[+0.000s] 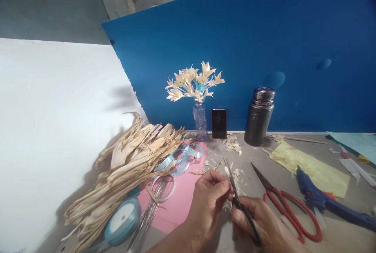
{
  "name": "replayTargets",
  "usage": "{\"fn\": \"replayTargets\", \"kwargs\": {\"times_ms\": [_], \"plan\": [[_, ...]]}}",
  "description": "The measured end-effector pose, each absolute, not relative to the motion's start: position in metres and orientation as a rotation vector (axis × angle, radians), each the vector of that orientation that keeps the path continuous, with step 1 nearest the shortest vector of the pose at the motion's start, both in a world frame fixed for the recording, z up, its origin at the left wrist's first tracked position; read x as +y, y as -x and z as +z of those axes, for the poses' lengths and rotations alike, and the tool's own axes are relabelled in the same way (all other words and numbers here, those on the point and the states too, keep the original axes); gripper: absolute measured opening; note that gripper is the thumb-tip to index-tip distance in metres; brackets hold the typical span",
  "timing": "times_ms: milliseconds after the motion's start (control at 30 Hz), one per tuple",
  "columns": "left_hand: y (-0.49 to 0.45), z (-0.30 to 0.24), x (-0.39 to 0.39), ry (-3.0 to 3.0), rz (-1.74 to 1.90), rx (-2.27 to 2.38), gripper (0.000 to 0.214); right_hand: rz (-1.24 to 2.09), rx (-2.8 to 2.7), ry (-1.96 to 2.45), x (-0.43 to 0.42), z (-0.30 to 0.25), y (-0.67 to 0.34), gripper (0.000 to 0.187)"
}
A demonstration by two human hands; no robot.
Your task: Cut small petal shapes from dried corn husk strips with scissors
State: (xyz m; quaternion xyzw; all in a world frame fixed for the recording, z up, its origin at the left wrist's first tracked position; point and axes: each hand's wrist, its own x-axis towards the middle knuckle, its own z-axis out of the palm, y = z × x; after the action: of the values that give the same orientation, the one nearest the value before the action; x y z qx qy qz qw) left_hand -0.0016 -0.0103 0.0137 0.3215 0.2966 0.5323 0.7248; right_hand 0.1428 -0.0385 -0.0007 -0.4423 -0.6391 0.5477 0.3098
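My left hand [207, 200] pinches a small pale piece of corn husk [226, 171] between thumb and fingers near the front of the table. My right hand [261, 221] is closed around the handles of small black scissors [235, 190], whose blades point up and touch the husk piece. Pale husk trimmings [235, 176] lie scattered on the table just behind both hands. A large pile of dried corn husks [129, 167] lies to the left.
Red-handled scissors [289, 210] and a blue glue gun [320, 200] lie to the right. A pink sheet [179, 202], light blue ribbon [182, 159], ribbon spool [122, 221] and wires [147, 217] are on the left. Against the blue board [264, 49] stand a vase of husk flowers [195, 84], a phone [219, 123] and a dark flask [260, 116].
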Motion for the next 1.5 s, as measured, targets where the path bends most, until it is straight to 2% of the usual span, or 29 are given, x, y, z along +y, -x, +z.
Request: {"fn": "replayTargets", "kwargs": {"times_ms": [200,667,1367,1500], "plan": [[0.003,0.015,-0.01,-0.709,1.162,0.667,0.026,1.5,-1.666,1.149,-0.04,-0.003,-0.143,0.064],[0.005,0.015,-0.01,-0.741,1.161,0.681,0.026,1.477,-1.634,1.206,-0.037,-0.01,-0.143,0.076],[0.008,0.017,-0.011,-0.73,1.143,0.659,0.02,1.546,-1.556,1.302,-0.04,-0.01,-0.147,0.065],[0.009,0.016,-0.01,-0.717,1.13,0.67,0.02,1.459,-1.524,1.285,-0.038,-0.002,-0.151,0.061]]}}
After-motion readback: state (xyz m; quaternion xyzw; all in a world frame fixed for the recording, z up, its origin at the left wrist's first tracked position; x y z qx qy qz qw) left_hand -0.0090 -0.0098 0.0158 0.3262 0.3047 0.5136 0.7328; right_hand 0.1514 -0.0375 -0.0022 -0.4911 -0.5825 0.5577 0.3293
